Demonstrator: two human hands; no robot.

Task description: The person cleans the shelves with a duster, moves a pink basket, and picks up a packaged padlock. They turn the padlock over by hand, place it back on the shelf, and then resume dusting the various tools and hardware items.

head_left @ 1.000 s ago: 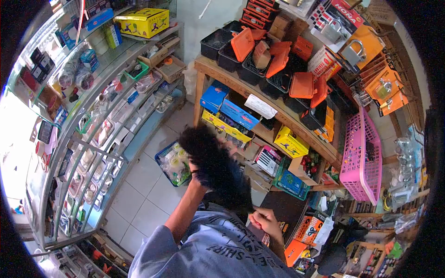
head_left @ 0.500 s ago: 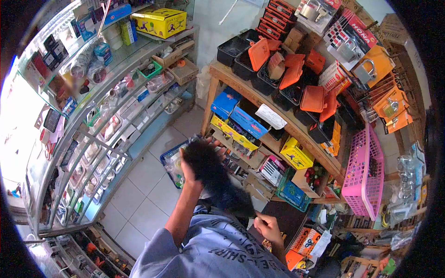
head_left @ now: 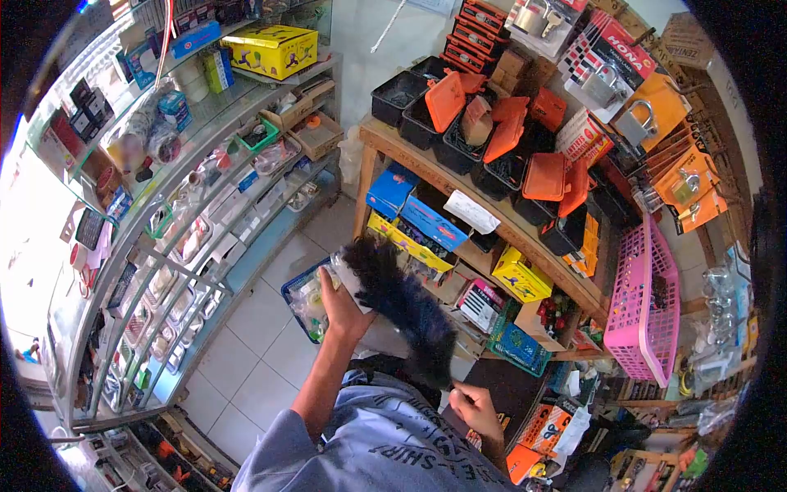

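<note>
My right hand [head_left: 477, 410] is closed around the handle end of a black feather duster [head_left: 406, 307], which slants up and left across my front. The fluffy tip of the duster is against a pale, see-through packet [head_left: 351, 277] in my left hand [head_left: 346, 313]. The thumb of that hand points up along the packet, and its other fingers are partly hidden. Just left of it, on the floor, sits a blue basket [head_left: 287, 292] with clear plastic packets inside.
A curved glass display case [head_left: 197, 283] with goods lines the left side. To the right, a wooden shelf [head_left: 492, 217] holds black bins [head_left: 399, 94] with orange lids, and boxes below. A pink basket [head_left: 635, 303] stands at its right end. White floor tiles [head_left: 254, 361] show between them.
The duster's tip has shifted right and off my left hand, uncovering the pale packet. My left hand has turned, with its thumb now in sight. My right hand keeps its grip.
</note>
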